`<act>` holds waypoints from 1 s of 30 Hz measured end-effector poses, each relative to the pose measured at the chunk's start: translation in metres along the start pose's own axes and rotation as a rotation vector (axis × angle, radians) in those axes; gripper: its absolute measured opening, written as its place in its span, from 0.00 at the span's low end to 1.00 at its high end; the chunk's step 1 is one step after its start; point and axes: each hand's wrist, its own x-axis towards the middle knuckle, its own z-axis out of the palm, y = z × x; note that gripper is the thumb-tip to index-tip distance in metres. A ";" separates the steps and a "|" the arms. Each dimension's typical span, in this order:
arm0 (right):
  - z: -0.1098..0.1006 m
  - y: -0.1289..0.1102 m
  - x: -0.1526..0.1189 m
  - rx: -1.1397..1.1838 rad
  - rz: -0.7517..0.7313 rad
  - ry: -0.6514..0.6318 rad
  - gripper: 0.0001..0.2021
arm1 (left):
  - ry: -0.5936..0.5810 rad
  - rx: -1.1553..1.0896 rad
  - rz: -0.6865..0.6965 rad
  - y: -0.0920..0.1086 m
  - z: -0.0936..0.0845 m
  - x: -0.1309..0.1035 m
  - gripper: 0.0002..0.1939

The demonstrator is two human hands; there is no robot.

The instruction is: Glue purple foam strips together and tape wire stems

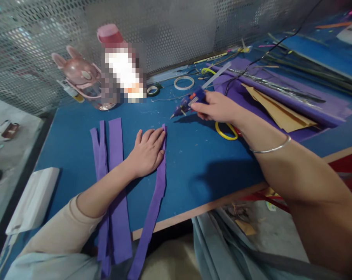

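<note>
My left hand (pixel 147 152) lies flat on the blue table, its fingertips on the upper end of a narrow purple strip (pixel 161 175). That strip runs down over the table's front edge toward my lap. My right hand (pixel 212 107) is wrapped round a blue glue gun (pixel 190 102), with a clear glue stick (pixel 218 74) rising from its back. The gun's nozzle points down and left, a little above the table, to the right of the strip's top end. Left of my left hand lie a wide purple strip (pixel 115 144) and narrow purple strips (pixel 102 151).
A pink bottle (pixel 82 76) and a partly blurred bottle (pixel 110 37) stand at the back left. Tape rolls (pixel 184 83) lie behind the gun. Yellow-handled scissors (pixel 227 134) and purple sheets (pixel 318 93) are at the right. A white box (pixel 33 200) sits at the left edge.
</note>
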 end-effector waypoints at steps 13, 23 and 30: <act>0.027 0.029 0.013 -0.672 -0.050 0.232 0.31 | 0.110 -0.033 -0.240 0.011 -0.009 -0.001 0.24; 0.049 -0.057 0.005 -0.276 -0.146 0.360 0.22 | 0.017 -0.167 -0.478 0.036 -0.022 -0.015 0.16; 0.093 -0.064 0.028 0.345 0.101 0.445 0.21 | 0.081 -0.319 -0.524 0.036 -0.013 -0.023 0.08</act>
